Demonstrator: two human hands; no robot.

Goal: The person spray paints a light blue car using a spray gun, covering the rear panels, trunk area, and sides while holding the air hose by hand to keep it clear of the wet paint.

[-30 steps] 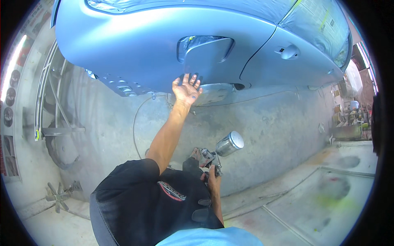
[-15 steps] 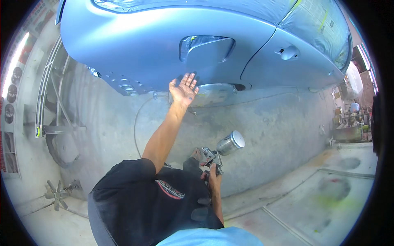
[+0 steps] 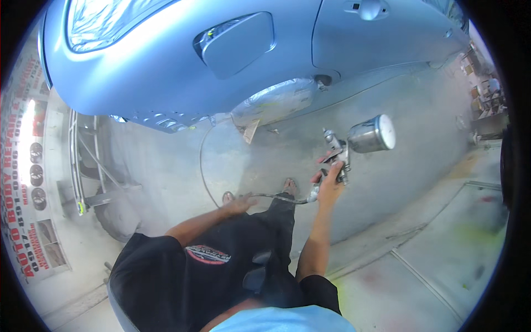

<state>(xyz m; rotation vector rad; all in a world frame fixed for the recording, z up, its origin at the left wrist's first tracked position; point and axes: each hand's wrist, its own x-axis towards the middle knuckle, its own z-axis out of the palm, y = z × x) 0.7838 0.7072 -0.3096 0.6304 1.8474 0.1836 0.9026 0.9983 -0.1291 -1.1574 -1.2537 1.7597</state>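
Silver spray gun [image 3: 344,151]: out over the floor [image 3: 409,149], to the right of our body and well apart from the car; half a second ago we had it lower and closer in.
Gun's cup [image 3: 369,136]: on its side, pale lid facing right, as we saw it before.
Right hand [image 3: 331,180]: wrapped closed around the gun's handle, the same hold as earlier, but the forearm now reaches farther forward.
Left hand [image 3: 239,205]: drawn back from the car, where we saw it raised, palm up and fingers spread, just below the fuel flap; now it is low in front of us, at the hose. We cannot tell how tightly its fingers close there.
Hose [image 3: 276,196]: runs from the foot of the gun's handle across to our left hand; a thin loop curves up toward the car.
Blue car [image 3: 160,66]: sits farther left and higher in our view than before.
Fuel flap [image 3: 240,47]: standing out from its opening, still blue like the panel.
Covered wheel [image 3: 279,100]: more of its wrapping shows to us now.
Feet [image 3: 290,186]: both in sight, where earlier we made out one.
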